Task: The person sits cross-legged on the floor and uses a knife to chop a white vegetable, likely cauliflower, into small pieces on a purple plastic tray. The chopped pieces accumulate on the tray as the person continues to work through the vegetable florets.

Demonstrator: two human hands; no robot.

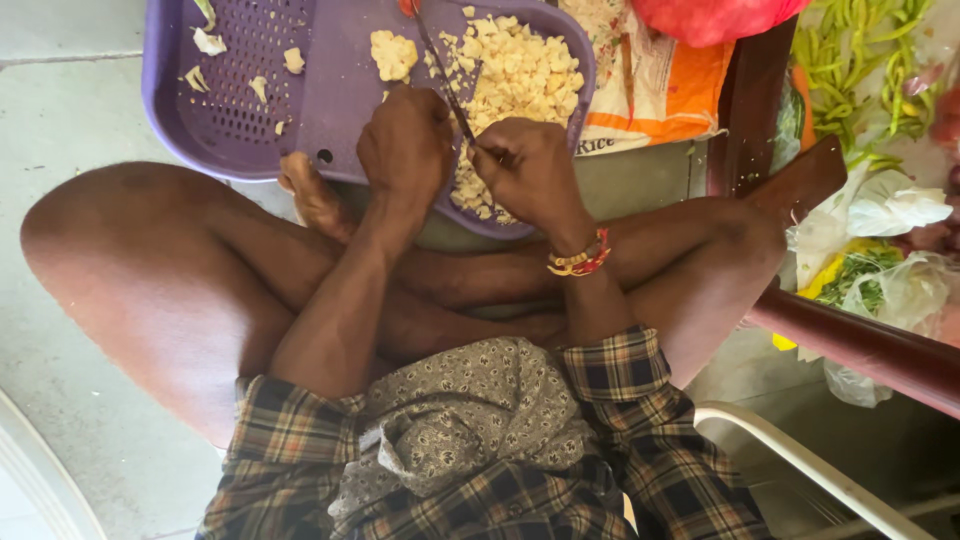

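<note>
now pale crumbly cauliflower (520, 70) (chopped small) fills tray (330, 100).

Both forearms reach forward over crossed legs; left hand (405, 140) and right hand (528, 168) curl closed, side by side.

Knife and chopped pale pieces on my purple tray

The thin knife (445, 80) stands slanted, blade down, over the purple perforated tray (240, 110); small creamy-yellow chopped pieces (520, 75) lie heaped on its right half.
</note>
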